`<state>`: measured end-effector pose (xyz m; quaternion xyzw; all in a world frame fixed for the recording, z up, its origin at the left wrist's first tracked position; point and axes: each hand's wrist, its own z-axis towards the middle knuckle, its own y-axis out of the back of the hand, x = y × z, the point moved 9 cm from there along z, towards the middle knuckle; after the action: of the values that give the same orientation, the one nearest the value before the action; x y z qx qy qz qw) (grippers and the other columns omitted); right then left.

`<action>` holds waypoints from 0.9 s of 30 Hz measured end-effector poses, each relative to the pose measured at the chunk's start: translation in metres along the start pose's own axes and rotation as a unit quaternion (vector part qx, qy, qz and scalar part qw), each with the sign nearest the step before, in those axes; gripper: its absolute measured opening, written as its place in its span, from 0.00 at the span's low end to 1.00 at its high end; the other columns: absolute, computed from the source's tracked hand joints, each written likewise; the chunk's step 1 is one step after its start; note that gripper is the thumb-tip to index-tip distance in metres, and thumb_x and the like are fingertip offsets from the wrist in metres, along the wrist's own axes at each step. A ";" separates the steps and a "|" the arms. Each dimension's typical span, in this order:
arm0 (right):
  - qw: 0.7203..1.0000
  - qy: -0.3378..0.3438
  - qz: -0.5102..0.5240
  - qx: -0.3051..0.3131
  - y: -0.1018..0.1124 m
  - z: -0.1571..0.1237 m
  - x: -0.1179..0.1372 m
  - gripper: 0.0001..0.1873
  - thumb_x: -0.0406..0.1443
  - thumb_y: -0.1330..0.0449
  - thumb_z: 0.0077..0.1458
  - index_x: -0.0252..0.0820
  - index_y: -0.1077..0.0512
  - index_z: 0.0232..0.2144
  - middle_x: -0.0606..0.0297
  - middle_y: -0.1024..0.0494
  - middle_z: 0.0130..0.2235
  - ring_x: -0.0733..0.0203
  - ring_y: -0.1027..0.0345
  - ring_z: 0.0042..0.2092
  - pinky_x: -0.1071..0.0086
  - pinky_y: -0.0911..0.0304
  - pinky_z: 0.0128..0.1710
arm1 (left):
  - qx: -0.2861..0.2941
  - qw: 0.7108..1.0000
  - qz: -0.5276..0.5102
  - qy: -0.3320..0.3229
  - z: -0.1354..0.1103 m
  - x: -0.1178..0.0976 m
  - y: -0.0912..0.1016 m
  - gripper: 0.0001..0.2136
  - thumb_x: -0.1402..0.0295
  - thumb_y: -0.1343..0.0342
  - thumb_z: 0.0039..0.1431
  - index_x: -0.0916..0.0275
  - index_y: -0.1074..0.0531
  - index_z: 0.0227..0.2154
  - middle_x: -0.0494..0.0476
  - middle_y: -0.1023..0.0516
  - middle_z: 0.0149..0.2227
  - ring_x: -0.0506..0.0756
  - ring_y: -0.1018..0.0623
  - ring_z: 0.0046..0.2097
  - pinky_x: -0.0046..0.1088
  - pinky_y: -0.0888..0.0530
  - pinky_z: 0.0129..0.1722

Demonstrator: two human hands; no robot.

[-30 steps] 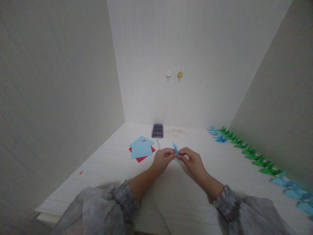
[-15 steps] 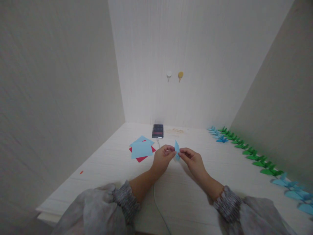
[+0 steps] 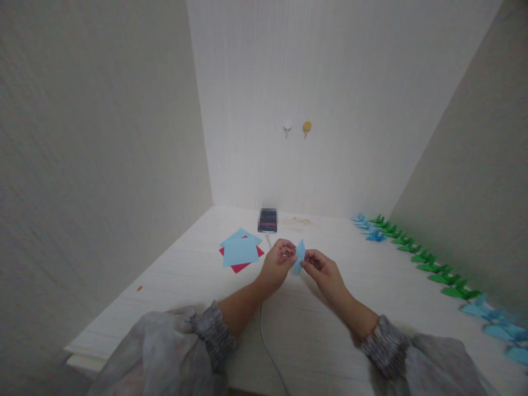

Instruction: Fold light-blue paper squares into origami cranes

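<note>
A small folded light-blue paper piece [image 3: 299, 254] is held upright a little above the white table [image 3: 198, 286], between both my hands. My left hand [image 3: 278, 265] pinches its left edge with curled fingers. My right hand [image 3: 320, 268] pinches its right edge from the other side. Both wrists come out of grey sleeves at the bottom of the view.
A stack of light-blue and red paper squares [image 3: 240, 251] lies left of my hands. Behind them stands a small dark device [image 3: 268, 220] with a cable [image 3: 268, 352] running toward me. A row of folded blue and green paper figures [image 3: 429, 267] lines the right wall. Two hooks [image 3: 297, 127] sit on the back wall.
The folded blue piece has turned from edge-on to showing a broader face, and both hands have shifted slightly while still pinching it.
</note>
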<state>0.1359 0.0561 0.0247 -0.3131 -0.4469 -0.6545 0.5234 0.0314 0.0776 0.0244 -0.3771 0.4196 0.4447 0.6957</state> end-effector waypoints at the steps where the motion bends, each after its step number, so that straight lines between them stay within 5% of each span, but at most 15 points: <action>1: 1.000 -0.002 0.005 0.005 0.000 0.000 0.001 0.10 0.39 0.47 0.44 0.40 0.35 0.30 0.65 0.30 0.29 0.63 0.37 0.32 0.70 0.41 0.33 | 0.012 1.000 -0.015 0.007 0.000 0.001 -0.003 0.10 0.70 0.47 0.44 0.65 0.39 0.32 0.52 0.33 0.29 0.48 0.32 0.32 0.23 0.36 0.34; 9: 0.998 -0.006 0.056 0.031 -0.001 -0.001 0.005 0.08 0.38 0.46 0.45 0.40 0.34 0.29 0.66 0.31 0.28 0.64 0.38 0.31 0.71 0.42 0.33 | 0.105 0.992 -0.052 0.052 -0.003 0.004 -0.021 0.11 0.65 0.48 0.45 0.67 0.33 0.31 0.57 0.29 0.31 0.52 0.31 0.36 0.30 0.38 0.41; 15: 0.997 -0.018 0.073 -0.005 0.002 0.000 0.000 0.08 0.37 0.44 0.43 0.40 0.34 0.28 0.66 0.31 0.27 0.65 0.38 0.30 0.71 0.42 0.31 | 0.021 0.999 0.046 0.009 0.000 0.004 -0.002 0.09 0.67 0.49 0.46 0.66 0.34 0.30 0.54 0.30 0.30 0.49 0.31 0.32 0.25 0.35 0.34; 27: 0.993 -0.055 0.056 -0.093 0.017 0.001 -0.011 0.06 0.36 0.39 0.37 0.38 0.31 0.20 0.67 0.30 0.22 0.65 0.39 0.26 0.72 0.43 0.28 | -0.020 0.979 0.199 -0.027 -0.005 -0.009 0.002 0.11 0.63 0.48 0.44 0.63 0.29 0.29 0.53 0.26 0.30 0.51 0.28 0.32 0.24 0.32 0.32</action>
<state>0.1554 0.0608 0.0195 -0.4201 -0.3941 -0.6449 0.5024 0.0260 0.0707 0.0307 -0.2881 0.4582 0.5925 0.5966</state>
